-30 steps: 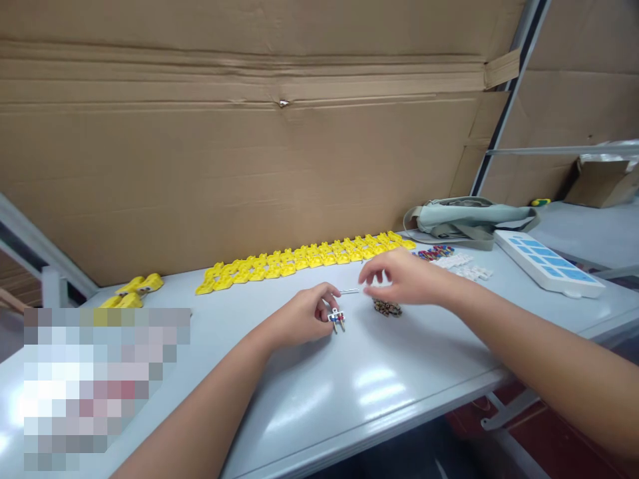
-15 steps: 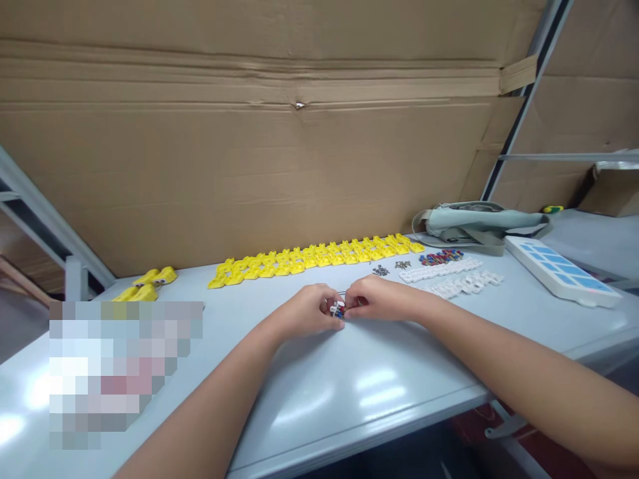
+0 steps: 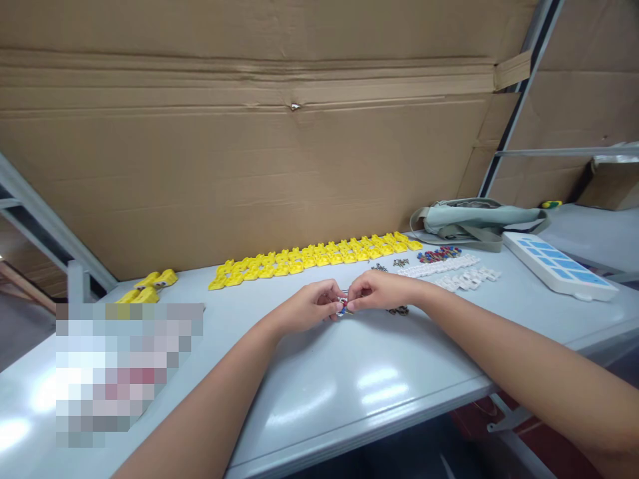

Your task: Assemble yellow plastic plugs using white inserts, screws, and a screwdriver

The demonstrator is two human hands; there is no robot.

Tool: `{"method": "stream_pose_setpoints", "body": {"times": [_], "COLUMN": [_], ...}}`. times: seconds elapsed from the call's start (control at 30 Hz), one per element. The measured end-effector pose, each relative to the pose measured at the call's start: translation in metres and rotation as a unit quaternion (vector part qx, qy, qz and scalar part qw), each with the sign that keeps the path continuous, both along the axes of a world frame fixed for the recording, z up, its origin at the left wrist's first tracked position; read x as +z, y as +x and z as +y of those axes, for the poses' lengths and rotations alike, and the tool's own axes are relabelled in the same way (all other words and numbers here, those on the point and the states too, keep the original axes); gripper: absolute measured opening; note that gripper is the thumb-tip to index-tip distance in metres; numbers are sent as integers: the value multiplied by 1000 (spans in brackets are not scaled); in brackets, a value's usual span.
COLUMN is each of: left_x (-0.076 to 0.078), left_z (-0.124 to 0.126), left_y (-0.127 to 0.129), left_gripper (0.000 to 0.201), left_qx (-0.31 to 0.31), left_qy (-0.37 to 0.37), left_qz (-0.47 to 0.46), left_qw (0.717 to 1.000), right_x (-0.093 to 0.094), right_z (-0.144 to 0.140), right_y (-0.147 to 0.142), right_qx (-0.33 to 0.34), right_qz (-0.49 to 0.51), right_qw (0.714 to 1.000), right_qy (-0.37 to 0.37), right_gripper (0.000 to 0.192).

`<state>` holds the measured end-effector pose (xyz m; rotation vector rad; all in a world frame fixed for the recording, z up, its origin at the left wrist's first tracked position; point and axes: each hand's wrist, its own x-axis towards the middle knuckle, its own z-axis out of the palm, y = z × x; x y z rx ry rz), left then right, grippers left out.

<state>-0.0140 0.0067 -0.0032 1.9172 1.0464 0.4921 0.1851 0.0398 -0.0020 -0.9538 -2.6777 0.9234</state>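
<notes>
**A:** Head view: at the middle of the grey table [image 3: 349, 392] we see a tiny white plastic part with red and blue bits [image 3: 342, 307], pinched from both sides just above the tabletop. Our left hand [image 3: 307, 307] has its fingertips closed on the part's left side; our right hand [image 3: 379, 293] has thumb and forefinger clamped on its right side. The two hands almost touch.

**B:** How would we expect it to handle?

**A:** We judge it very light and stiff, small enough to slip or flick away. Its thin metal prongs, barely visible, could bend. We would hold it by the white body, at the edges, as both hands do.

**B:** What lies around it, and how many?

**A:** Just right of our right hand sits one small heap of dark screws [image 3: 398, 310]; two more little clusters [image 3: 389, 266] lie further back. Behind them we see a row of white plastic pieces [image 3: 439, 268], a second loose group of the same beside it, and one bunch of red and blue pieces [image 3: 439, 253]; all too small to count singly. Along the back runs one long double row of yellow plastic shells [image 3: 314, 256], dozens of them, with about four more yellow shells [image 3: 147, 286] well apart at far left. At right we count one white tray with blue pockets [image 3: 559, 263] and one grey-green bag [image 3: 474, 219]. A cardboard wall [image 3: 249, 153] stands behind everything.
</notes>
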Motion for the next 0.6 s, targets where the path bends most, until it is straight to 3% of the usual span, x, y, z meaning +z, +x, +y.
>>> {"method": "stream_pose_setpoints", "body": {"times": [0.1, 0.33, 0.6], "left_x": [1, 4, 6], "left_z": [0, 1, -2], "left_y": [1, 2, 2], "left_gripper": [9, 13, 20], "left_qx": [-6, 24, 8], "left_qy": [-15, -32, 8], "left_qz": [10, 33, 106], "left_qw": [1000, 999, 994], "right_x": [-2, 1, 8], "right_z": [2, -2, -7], "right_y": [2, 1, 1], "right_qx": [10, 49, 106], "right_qz": [12, -12, -59], "right_qw": [1000, 990, 974], "right_qy": [3, 129, 191], "right_gripper": [26, 24, 24]}}
